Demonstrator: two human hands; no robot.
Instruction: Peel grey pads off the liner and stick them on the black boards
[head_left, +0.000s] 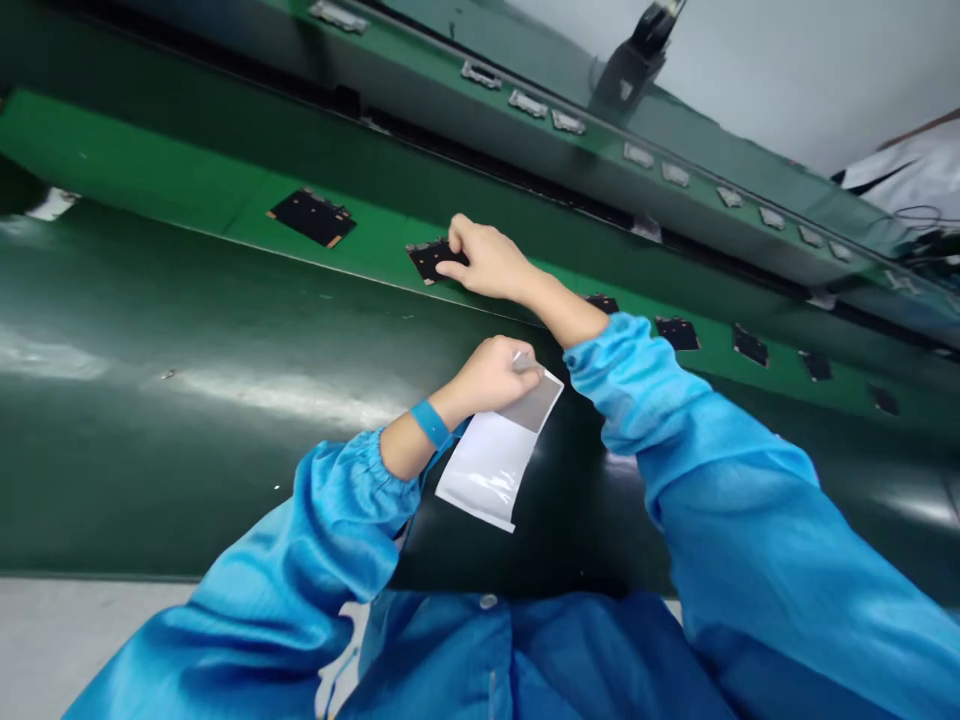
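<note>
Our left hand [496, 378] pinches a white sheet [484, 468] above the counter [225, 470]; our right hand [487, 262] curls over a black board [426, 262] on the green strip [225, 195]; we cannot tell if it grips.

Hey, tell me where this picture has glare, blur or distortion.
Head view: pale glare streaks the glossy dark green tabletop; small highlights sit on the shiny white-and-grey sheet in the left hand. Same head view: the flat black board farthest right looks soft and dim; the shiny blue cloth right sleeve broadens toward the edge, perhaps wide-lens stretch.
</note>
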